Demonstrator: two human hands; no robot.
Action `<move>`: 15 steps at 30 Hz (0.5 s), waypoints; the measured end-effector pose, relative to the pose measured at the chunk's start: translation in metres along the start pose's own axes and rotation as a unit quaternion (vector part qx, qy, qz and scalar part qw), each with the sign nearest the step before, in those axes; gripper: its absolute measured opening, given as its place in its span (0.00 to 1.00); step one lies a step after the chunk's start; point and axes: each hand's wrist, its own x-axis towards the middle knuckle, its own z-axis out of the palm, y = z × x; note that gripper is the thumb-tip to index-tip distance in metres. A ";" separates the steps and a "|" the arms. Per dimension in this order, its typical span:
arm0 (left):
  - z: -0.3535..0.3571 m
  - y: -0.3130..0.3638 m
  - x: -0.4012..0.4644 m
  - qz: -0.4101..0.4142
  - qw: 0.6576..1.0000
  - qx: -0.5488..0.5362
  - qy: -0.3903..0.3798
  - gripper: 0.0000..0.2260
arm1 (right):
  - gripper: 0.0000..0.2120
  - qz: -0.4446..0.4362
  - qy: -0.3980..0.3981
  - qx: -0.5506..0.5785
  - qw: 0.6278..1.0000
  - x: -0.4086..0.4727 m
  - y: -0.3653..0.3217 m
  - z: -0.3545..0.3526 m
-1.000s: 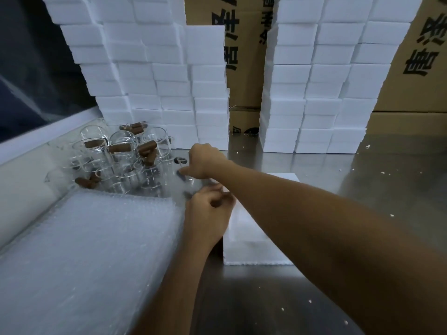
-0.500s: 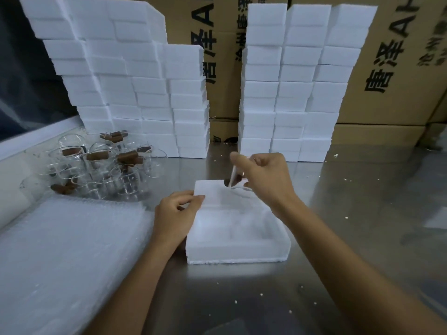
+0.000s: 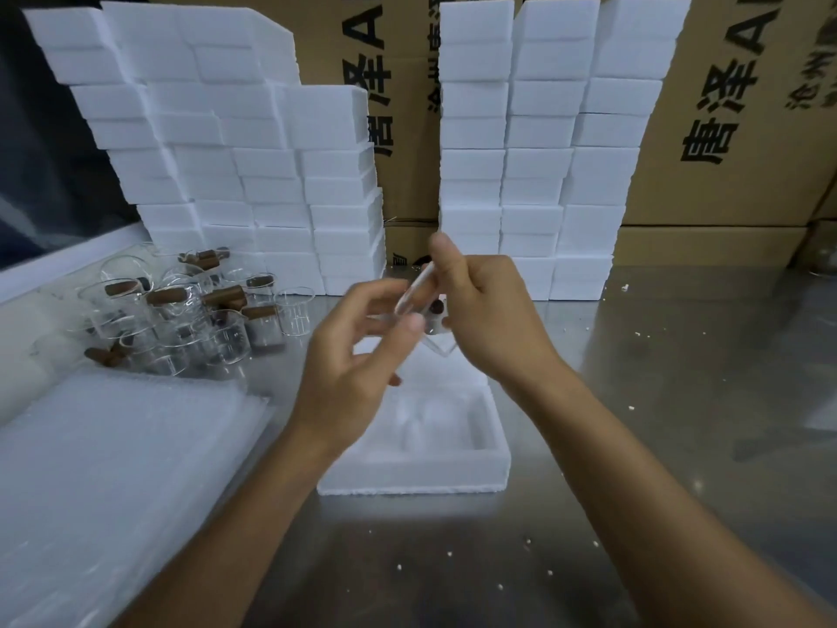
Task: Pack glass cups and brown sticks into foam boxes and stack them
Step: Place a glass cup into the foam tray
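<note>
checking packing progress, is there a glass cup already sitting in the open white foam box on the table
No, the open white foam box shows only bare moulded recesses, while the clear glass cup is held above it by the right hand.

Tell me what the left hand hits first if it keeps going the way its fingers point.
The left hand points up and right, toward the glass cup held by the right hand. It would likely meet that cup first; its fingertips already look close, though depth is unclear.

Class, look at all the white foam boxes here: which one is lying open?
The foam box alone on the metal table, under both hands, lies open, its moulded hollows showing. The others sit closed in stacked foam boxes at the back.
</note>
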 end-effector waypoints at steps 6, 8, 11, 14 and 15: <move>0.015 0.006 -0.003 -0.095 0.988 -0.117 0.019 0.18 | 0.28 -0.005 -0.091 -0.011 0.996 -0.010 -0.009 0.010; 0.014 0.009 -0.001 -0.145 0.970 -0.196 0.017 0.18 | 0.27 -0.023 -0.103 0.002 0.994 -0.009 -0.011 0.008; 0.015 0.011 0.000 -0.193 0.934 -0.301 -0.010 0.16 | 0.24 -0.049 -0.116 0.023 0.992 -0.009 -0.009 0.006; 0.015 0.013 0.000 -0.217 0.885 -0.410 -0.030 0.16 | 0.18 -0.079 -0.136 0.000 0.987 -0.008 -0.005 0.003; 0.014 0.013 0.000 -0.228 0.870 -0.437 -0.025 0.17 | 0.16 -0.082 -0.149 -0.018 0.985 -0.007 -0.004 0.001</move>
